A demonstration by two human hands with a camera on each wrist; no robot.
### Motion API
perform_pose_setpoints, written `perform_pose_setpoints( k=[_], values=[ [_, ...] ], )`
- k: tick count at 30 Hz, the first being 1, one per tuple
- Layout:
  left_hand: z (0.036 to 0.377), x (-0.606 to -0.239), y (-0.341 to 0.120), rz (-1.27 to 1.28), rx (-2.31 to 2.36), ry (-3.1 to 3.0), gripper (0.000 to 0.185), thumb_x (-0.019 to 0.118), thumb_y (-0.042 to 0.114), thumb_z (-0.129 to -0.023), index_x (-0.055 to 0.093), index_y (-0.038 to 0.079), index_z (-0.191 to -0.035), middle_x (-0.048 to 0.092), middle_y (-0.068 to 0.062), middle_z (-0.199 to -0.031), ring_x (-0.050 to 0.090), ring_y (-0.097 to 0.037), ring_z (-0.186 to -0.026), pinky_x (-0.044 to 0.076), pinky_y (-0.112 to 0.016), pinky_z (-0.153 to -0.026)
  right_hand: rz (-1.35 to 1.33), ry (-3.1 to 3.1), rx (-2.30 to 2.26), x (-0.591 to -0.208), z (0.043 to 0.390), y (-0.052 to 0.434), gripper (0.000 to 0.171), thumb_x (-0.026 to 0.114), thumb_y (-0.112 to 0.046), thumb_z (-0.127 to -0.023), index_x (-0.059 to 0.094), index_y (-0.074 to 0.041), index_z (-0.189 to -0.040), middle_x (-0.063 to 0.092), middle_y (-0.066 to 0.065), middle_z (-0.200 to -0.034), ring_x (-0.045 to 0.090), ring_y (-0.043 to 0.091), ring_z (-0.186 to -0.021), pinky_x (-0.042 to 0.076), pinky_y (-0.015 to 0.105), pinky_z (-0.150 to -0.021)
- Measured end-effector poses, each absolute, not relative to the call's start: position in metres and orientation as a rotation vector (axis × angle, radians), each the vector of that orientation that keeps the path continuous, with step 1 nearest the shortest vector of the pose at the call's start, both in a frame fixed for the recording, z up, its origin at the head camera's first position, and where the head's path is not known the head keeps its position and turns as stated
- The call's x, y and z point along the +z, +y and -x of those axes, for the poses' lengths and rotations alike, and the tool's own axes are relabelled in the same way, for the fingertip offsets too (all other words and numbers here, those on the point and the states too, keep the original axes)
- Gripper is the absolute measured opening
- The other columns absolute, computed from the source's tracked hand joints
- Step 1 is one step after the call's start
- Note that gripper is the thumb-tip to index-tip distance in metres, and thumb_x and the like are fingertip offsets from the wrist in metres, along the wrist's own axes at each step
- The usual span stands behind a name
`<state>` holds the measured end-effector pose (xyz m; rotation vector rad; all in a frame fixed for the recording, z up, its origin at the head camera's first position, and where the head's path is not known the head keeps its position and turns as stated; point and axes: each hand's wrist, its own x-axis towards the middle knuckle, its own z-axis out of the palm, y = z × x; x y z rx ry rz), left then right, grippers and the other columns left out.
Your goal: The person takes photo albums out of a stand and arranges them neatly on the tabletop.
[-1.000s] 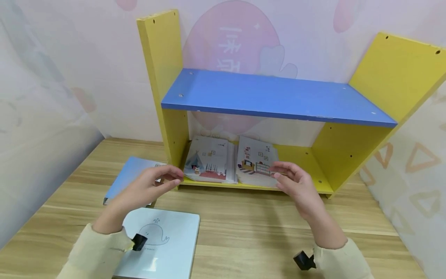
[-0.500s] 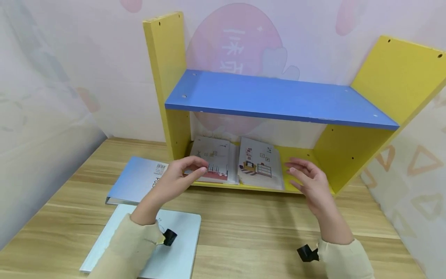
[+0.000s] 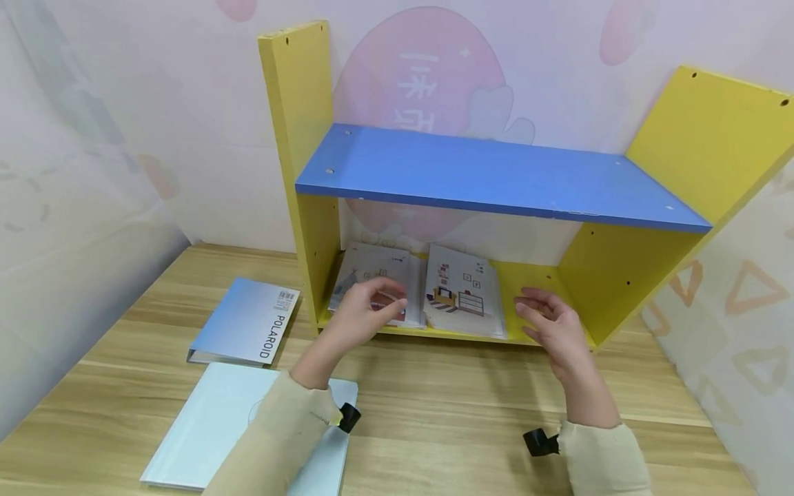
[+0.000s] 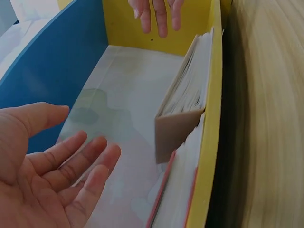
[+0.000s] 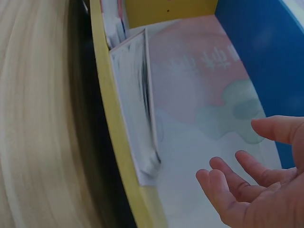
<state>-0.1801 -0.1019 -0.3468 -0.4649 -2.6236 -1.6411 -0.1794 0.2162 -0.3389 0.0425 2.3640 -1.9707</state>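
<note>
Two pale illustrated albums lie side by side on the lower board of a yellow and blue shelf; the left one point(image 3: 378, 258) is partly covered by my hand, the right one point(image 3: 464, 289) is in full sight. My left hand point(image 3: 366, 310) hovers in front of the left album with loosely bent fingers and holds nothing. To the right of the other album my right hand point(image 3: 554, 329) hangs in the air, its fingers apart and nothing in them. The left wrist view shows page edges of the thick album point(image 4: 185, 80) between my hands. Both palms face inward.
The blue board point(image 3: 496, 172) spans the shelf above the albums, between yellow side panels point(image 3: 304, 103). On the wooden table point(image 3: 434, 413), a blue POLAROID binder point(image 3: 242, 320) lies left of the shelf. Nearer, a pale blue album point(image 3: 205, 420) lies partly under my left forearm.
My left hand has moved right, from the shelf's left side panel to in front of the left album. My right hand has shifted slightly right, away from the right album.
</note>
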Motion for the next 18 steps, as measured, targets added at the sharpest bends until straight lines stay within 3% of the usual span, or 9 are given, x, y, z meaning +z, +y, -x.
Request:
perform_pose_setpoints(
  k=[8,11,14,18],
  values=[
    [0.193,-0.360,-0.081,0.442,-1.590,-2.648,0.043,0.069,0.021,-0.094,0.060,0.004,-0.132,0.067,-0.012,-0.122,0.067,-0.026,-0.103,0.057,-0.036,-0.077,-0.116,2.483,-1.844,-0.354,0.185,0.221,0.051,0.062,-0.020,-0.099,0.042,-0.002,-0.143,0.061,-0.022,-0.104,0.057,-0.002,-0.094,0.051,0.017,-0.079],
    [0.197,-0.366,-0.074,0.422,-1.604,-2.650,0.046,0.070,0.020,-0.092,0.059,0.004,-0.134,0.068,-0.013,-0.119,0.068,-0.026,-0.101,0.057,-0.039,-0.076,-0.107,2.556,-1.764,-0.359,0.184,0.221,0.052,0.062,-0.020,-0.099,0.043,-0.001,-0.143,0.064,-0.005,-0.118,0.055,-0.001,-0.092,0.050,0.017,-0.075],
    [0.198,-0.371,-0.069,0.372,-1.599,-2.669,0.047,0.071,0.021,-0.092,0.059,0.005,-0.134,0.069,-0.012,-0.117,0.068,-0.026,-0.101,0.053,-0.050,-0.089,-0.084,2.616,-1.663,-0.362,0.183,0.220,0.053,0.061,-0.022,-0.099,0.042,0.000,-0.144,0.057,0.015,-0.135,0.055,0.005,-0.099,0.049,0.018,-0.076],
    [0.200,-0.373,-0.062,0.337,-1.590,-2.660,0.047,0.071,0.021,-0.092,0.059,0.006,-0.134,0.067,-0.011,-0.124,0.067,-0.027,-0.105,0.043,-0.061,-0.102,-0.056,2.653,-1.595,-0.364,0.184,0.219,0.055,0.060,-0.024,-0.100,0.041,0.000,-0.145,0.050,0.023,-0.143,0.054,0.023,-0.117,0.049,0.019,-0.081]
  ],
)
